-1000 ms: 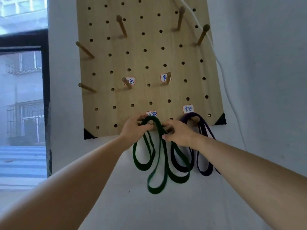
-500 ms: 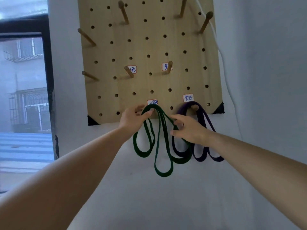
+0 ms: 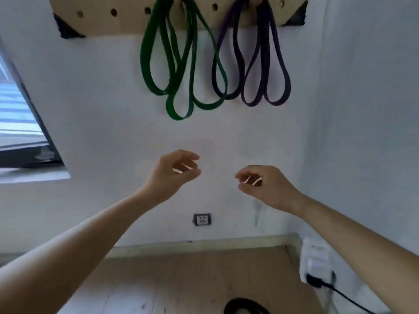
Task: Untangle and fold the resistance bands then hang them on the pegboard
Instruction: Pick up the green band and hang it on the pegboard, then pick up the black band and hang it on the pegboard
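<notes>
Green band [image 3: 146, 71] — purple band [image 3: 286, 82] — flat draped loops.

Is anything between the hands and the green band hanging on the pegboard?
Nothing visible does. The left hand and right hand are empty below the green band, only bare wall between. The purple band hangs beside it on the pegboard, their nearest loops overlapping.
</notes>
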Demonstrator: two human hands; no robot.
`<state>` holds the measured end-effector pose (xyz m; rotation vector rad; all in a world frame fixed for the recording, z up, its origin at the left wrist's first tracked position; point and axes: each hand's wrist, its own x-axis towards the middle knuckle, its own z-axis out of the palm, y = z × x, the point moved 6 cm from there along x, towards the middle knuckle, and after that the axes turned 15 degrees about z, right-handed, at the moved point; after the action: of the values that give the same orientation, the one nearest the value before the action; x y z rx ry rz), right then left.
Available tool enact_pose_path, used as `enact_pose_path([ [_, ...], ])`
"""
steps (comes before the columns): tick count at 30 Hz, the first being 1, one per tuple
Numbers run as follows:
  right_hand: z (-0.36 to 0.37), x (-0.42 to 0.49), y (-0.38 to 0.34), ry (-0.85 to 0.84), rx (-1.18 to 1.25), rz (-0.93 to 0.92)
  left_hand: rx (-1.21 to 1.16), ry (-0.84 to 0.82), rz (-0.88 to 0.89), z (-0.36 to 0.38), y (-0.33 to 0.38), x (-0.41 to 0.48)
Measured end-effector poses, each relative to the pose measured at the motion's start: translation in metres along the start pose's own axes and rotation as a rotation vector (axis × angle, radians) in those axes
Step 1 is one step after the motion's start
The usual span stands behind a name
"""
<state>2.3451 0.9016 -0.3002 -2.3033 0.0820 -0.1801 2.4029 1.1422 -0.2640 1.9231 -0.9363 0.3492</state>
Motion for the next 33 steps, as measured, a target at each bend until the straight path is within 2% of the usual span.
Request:
enact_pose_path([
  [6,0.112,-0.037,0.129,-0.278,-0.102,0.282,-0.015,-0.35,-0.187,0.118,-0.094,-0.132],
  [10,0.177,-0.067,0.195,-0.488,-0.237,0.397,-0.004,-0.476,-0.263,0.183,-0.141,-0.21],
  [14,0.227,-0.091,0.257,-0.597,-0.289,0.508,-0.004,-0.57,-0.334,0.241,-0.172,-0.274],
  [17,0.253,-0.106,0.296,-0.596,-0.296,0.578,-0.004,-0.57,-0.413,0.272,-0.191,-0.309],
  [24,0.288,-0.114,0.369,-0.404,-0.285,0.715,0.135,-0.451,-0.557,0.328,-0.242,-0.352],
  [26,0.296,-0.115,0.388,-0.402,-0.332,0.716,0.167,-0.418,-0.585,0.342,-0.253,-0.352],
  [33,0.319,-0.113,0.414,-0.333,-0.255,0.716,0.185,-0.388,-0.762,0.388,-0.283,-0.349],
])
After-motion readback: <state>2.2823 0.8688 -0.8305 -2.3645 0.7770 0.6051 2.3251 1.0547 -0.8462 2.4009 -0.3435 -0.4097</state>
